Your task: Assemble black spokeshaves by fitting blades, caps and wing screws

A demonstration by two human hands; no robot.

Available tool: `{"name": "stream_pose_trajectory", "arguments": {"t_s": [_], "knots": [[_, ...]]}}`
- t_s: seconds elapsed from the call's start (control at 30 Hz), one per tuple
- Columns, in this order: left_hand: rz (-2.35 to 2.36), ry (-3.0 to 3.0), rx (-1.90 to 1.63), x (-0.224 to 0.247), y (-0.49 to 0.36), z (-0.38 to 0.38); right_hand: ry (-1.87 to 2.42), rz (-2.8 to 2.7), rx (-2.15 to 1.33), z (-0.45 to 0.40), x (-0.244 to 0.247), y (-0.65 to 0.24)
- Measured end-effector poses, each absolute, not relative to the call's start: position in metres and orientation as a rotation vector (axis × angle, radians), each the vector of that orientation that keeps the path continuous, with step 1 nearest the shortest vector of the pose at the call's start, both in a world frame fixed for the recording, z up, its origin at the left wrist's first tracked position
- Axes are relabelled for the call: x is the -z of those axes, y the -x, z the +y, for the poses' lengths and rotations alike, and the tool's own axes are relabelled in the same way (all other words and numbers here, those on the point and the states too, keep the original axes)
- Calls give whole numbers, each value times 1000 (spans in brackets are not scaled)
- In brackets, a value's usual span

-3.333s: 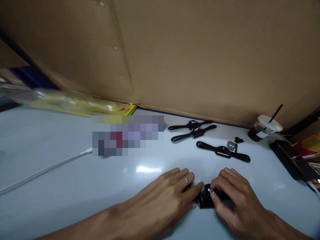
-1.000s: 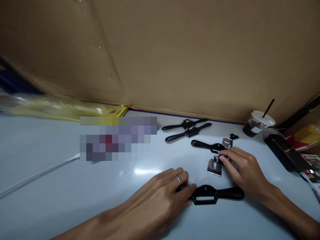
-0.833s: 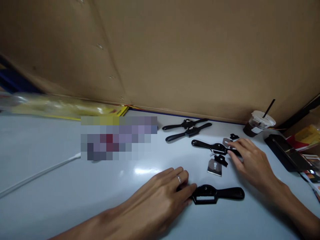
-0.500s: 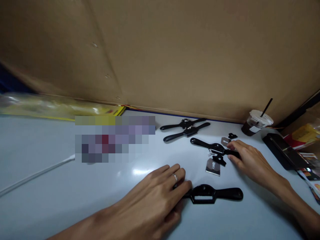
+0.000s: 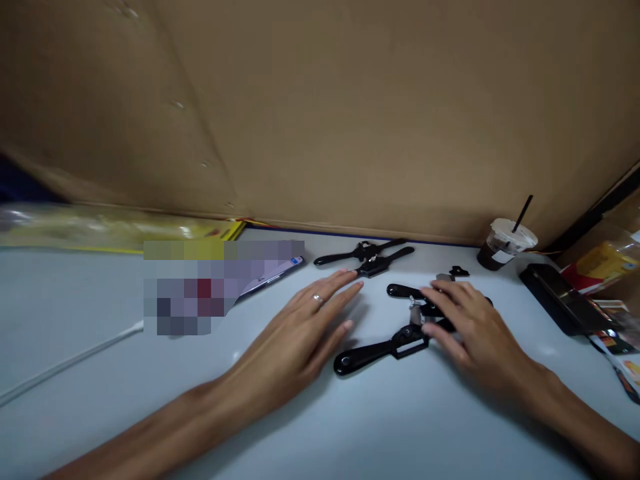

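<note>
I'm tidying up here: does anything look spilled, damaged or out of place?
Nothing looks spilled or damaged; the drink cup stands upright. What stands out is the nearest black tool: its slot is open, while the two rear tools look assembled. A small black piece also lies loose beyond the right hand.
</note>
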State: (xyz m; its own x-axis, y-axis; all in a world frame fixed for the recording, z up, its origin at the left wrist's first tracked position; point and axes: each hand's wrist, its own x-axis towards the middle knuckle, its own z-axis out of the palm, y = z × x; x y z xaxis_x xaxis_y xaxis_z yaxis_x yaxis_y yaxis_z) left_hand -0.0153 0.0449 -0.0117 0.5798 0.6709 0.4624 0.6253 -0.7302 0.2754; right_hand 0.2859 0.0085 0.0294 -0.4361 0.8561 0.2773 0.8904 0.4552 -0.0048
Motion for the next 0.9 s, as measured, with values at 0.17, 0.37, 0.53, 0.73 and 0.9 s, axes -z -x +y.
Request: {"name": "stream_pose_trajectory", "arguments": {"t_s": [0.17,0.37,0.53,0.73,0.9], "knots": [[1200,-2763,-679,18,20,62,1318,-2745,-71,0,-19,-273],[1229,-2771,-625,2,17,51,1422,-2759,-122,4,-18,-275],[1424,-2756,-675,5,14,43,1503,-2746,-137,5,-23,-286],[1554,-2731,-412,-1,10,42,1691,-2646,-68,17,-15,-307],[1527,-2610,-361,-6,9,38,1885,-2455,119,28,-9,-316]]}}
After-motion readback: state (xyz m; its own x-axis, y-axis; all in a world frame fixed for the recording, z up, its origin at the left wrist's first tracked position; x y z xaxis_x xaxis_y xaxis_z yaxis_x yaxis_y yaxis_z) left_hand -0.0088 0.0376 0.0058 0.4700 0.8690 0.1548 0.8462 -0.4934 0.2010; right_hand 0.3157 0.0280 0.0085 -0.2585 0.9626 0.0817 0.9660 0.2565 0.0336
